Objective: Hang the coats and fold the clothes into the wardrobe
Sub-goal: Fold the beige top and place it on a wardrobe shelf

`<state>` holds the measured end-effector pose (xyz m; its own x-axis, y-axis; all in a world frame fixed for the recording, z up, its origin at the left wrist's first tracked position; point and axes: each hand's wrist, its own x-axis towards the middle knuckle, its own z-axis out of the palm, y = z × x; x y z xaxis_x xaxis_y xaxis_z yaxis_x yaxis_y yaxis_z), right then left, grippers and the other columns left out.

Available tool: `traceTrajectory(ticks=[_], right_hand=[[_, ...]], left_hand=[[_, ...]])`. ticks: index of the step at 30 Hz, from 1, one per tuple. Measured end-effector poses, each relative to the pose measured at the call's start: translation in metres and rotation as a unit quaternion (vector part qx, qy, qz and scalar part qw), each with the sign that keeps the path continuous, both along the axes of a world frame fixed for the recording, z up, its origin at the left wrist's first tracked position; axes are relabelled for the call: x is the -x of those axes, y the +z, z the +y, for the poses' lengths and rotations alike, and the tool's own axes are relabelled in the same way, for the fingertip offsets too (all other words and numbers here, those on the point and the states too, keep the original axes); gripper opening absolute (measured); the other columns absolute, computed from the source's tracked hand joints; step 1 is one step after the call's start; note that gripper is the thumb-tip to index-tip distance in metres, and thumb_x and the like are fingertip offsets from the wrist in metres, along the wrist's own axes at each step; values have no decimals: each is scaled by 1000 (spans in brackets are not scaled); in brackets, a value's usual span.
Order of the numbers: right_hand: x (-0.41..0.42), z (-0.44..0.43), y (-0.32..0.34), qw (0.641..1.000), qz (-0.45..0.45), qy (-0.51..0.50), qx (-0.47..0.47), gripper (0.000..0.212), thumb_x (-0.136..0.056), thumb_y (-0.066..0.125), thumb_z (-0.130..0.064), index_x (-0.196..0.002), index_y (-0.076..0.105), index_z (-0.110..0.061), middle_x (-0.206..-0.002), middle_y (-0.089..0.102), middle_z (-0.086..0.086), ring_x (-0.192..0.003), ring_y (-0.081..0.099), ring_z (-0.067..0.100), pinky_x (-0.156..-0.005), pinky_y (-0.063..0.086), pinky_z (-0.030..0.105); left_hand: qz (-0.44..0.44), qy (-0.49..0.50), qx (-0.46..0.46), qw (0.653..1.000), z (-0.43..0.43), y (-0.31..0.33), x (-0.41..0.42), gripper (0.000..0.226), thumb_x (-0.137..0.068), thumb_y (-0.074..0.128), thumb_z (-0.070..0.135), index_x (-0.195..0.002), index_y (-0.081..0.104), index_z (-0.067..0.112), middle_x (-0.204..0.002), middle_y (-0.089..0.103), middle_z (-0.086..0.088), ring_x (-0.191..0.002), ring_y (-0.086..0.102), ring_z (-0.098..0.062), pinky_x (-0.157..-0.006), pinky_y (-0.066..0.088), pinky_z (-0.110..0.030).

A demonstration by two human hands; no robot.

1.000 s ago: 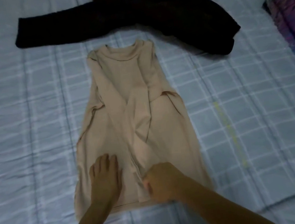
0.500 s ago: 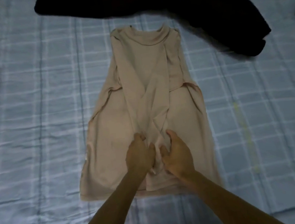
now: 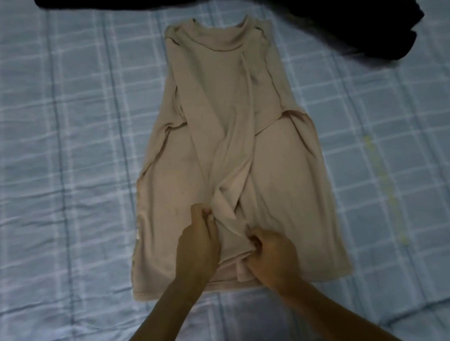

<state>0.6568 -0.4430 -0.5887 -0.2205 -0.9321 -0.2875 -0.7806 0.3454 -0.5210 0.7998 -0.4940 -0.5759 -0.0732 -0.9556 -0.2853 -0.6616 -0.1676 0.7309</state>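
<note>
A beige long-sleeved top [image 3: 282,163] lies flat on the bed, collar away from me, with both sleeves folded in and crossed over its front. My left hand [image 3: 197,244] pinches the crossed sleeve fabric near the lower middle of the top. My right hand [image 3: 271,255] grips the sleeve end just to the right, close to the hem. A black garment [image 3: 311,4] lies spread across the far side of the bed, beyond the collar.
The bed is covered with a pale blue checked sheet [image 3: 47,163], which stretches bare to the left and right of the top.
My hands have closed on the crossed sleeve ends; the left went from lying flat on the top to pinching fabric. The view has shifted so the top sits further right and closer.
</note>
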Motion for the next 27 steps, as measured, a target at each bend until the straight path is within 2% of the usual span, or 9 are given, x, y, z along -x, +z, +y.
traceTrajectory(ticks=[4,8,11,15,17,19,21,24,27], right_hand=[[5,-9,6,981,-97,-127,109,35,-84,38,-32,-93,68,-17,-88,71,-3,-81,65,15,-74,52,29],[-2,-19,18,984,-162,-79,15,38,-91,40,-48,-108,65,-25,-94,69,-12,-84,61,3,-77,48,20],[-13,-26,16,990,-133,-38,-17,26,-92,49,-47,-95,64,-26,-73,64,-10,-68,59,5,-65,46,24],[-15,-28,13,989,-109,-97,15,40,-93,53,-38,-60,47,-16,-51,47,-3,-50,45,11,-52,32,29],[-14,-25,16,980,-95,-162,67,39,-94,52,-35,-60,46,-16,-52,49,-3,-51,46,14,-51,33,31],[-14,-18,16,980,-70,-185,35,40,-96,49,-36,-62,52,-14,-58,57,3,-57,53,21,-55,35,33],[-17,-2,10,990,-7,-137,-42,42,-96,45,-37,-66,57,-11,-66,65,11,-64,61,29,-56,38,33],[-16,16,4,994,90,-29,-53,46,-95,40,-42,-69,61,-11,-60,65,12,-57,63,33,-53,43,32],[-12,14,4,997,73,-34,-3,24,-87,55,-36,-77,55,-15,-66,62,7,-60,60,28,-56,47,34]], left_hand=[[31,-40,23,998,5,1,-9,20,-96,44,39,-112,36,31,-65,51,16,-53,51,4,-49,33,-8],[80,12,-78,994,13,-4,-2,55,-86,49,53,-130,32,24,-82,62,8,-65,59,-2,-56,43,-9],[94,60,-96,989,12,-5,2,52,-87,44,55,-127,39,22,-79,64,3,-57,59,-2,-51,42,-10],[129,103,-48,985,5,1,-3,34,-91,48,45,-119,46,25,-68,60,6,-52,56,-4,-51,46,-20],[117,136,-8,984,0,-1,-8,26,-94,53,30,-119,47,26,-65,57,4,-51,52,-7,-53,44,-27],[83,133,16,988,-2,-7,-13,25,-93,54,25,-118,49,24,-68,58,5,-54,54,-9,-54,44,-30],[45,100,9,994,1,-12,-17,24,-93,54,27,-117,50,21,-69,60,6,-58,59,-13,-57,50,-34],[-12,60,-45,997,10,-17,-21,29,-93,54,28,-119,49,16,-67,58,3,-61,61,-18,-62,51,-36],[-67,79,-3,995,16,-14,-30,35,-90,58,29,-120,51,13,-89,64,-6,-83,61,-25,-75,49,-38]])
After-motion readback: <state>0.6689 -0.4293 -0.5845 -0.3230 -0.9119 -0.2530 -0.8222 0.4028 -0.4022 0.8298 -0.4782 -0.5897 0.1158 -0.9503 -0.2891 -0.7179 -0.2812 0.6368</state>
